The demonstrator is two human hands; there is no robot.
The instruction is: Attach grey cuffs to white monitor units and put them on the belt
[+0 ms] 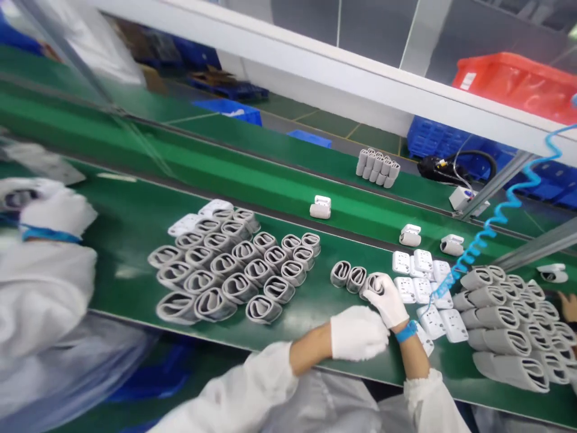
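Note:
My right hand (388, 304), in a white glove with a blue wrist strap, has its fingers closed on a rolled grey cuff (375, 282). That cuff is at the right end of a short row, beside two more rolled cuffs (349, 276) standing on the green bench. Just to the left and nearer to me, my gloved left hand (359, 334) is curled closed, and whatever its fingers hold is hidden. White square monitor units (422, 290) lie close to the right of my right hand, one of them partly behind my wrist.
Many rolled cuffs (225, 264) stand at left, stacked cuffs (509, 325) at right. A green conveyor (270, 189) beyond carries cuffed units (320, 207). A coiled blue hose (500, 210) hangs over the bench. A co-worker's gloved hand (58, 210) is at far left; another hand (568, 307) shows at the right edge.

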